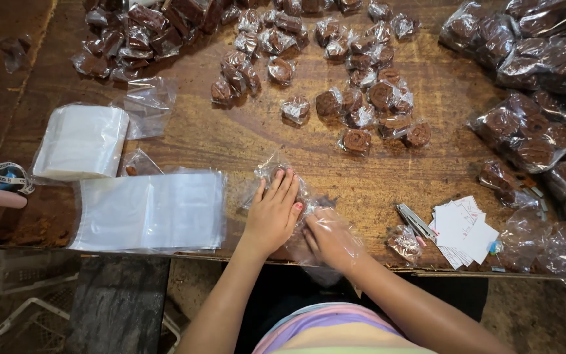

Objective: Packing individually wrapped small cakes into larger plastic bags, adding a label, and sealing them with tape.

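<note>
Head view: left hand (273, 210) flat, fingers spread, pressing a clear bag (276, 174) on the desk (230, 141); right hand (332, 239) sheathed in plastic film, pinching the bag's near end. Beyond the grip, dozens of wrapped brown sweets (355, 98), seemingly done; right of it, filled packs (525, 134), stapler (416, 221) and paper labels (463, 229). Left of it, stacks of empty bags (152, 210), evidently much left. Bag contents under the palm hidden; right fingertips blurred.

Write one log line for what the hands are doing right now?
left hand: flat on clear bag | right hand: inside clear bag | stapler, cards beside | wrapped brown sweets on table
</note>
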